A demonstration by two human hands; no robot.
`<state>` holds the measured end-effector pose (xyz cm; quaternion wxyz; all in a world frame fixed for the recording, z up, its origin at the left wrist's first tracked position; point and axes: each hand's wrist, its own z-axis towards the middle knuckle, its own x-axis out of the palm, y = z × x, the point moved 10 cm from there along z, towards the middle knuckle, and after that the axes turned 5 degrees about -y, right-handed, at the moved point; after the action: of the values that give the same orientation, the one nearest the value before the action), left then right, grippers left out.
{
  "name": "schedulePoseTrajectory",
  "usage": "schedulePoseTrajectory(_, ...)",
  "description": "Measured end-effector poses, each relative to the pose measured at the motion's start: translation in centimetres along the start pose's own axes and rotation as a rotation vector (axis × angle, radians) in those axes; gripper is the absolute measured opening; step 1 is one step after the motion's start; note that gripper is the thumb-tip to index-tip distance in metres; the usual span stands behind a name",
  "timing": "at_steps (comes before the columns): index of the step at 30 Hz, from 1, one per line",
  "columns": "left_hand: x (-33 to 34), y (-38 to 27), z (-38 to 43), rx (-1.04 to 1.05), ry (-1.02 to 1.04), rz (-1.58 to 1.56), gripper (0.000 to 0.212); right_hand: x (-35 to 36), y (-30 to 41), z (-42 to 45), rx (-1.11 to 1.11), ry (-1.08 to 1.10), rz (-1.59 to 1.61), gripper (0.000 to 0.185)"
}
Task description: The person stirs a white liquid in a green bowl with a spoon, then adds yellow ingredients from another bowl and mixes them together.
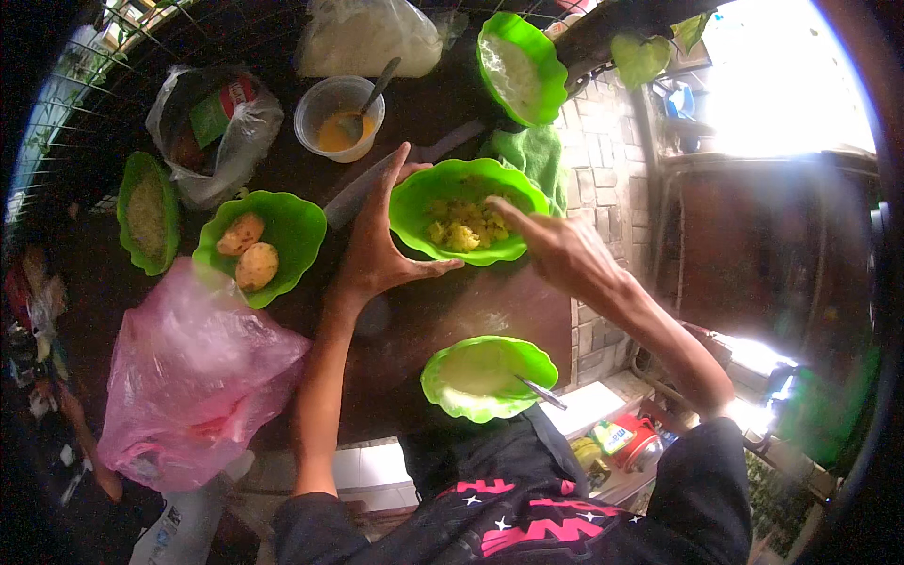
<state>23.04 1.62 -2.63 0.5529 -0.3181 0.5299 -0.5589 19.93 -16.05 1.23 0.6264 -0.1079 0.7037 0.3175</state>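
A green scalloped plastic bowl [417,198] holds yellow, lumpy mashed food [462,229], possibly potato. My left hand [374,247] grips the bowl's left end, thumb along the near rim and fingers at the far side. Over the right rim reaches my right hand [568,247], its fingertips at the food; whether anything is pinched there is hidden. Closer to my body stands another green bowl [487,360] with a pale, whitish content and a metal spoon [542,392]. Left of my left hand, a third green bowl [300,233] contains two browned oval pieces [248,251].
Behind stand a clear tub [311,127] of orange-yellow liquid with a spoon, a bag of white stuff [367,39] and a bowl of white content [512,78]. A crumb-filled bowl [147,212], a clear bag [240,155] and a pink bag [198,374] sit left. A green cloth [530,159] lies right.
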Motion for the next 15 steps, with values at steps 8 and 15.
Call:
schedulePoseTrajectory(8, -0.4, -0.6, -0.3, 0.050, -0.021, -0.025, 0.129, -5.2, 0.8, -3.1, 0.149, 0.187, -0.148, 0.064)
schedulePoseTrajectory(15, -0.2, -0.5, 0.0, 0.065, -0.013, 0.022, 0.132, -1.8, 1.7, -3.5, 0.147, 0.114, -0.310, 0.067)
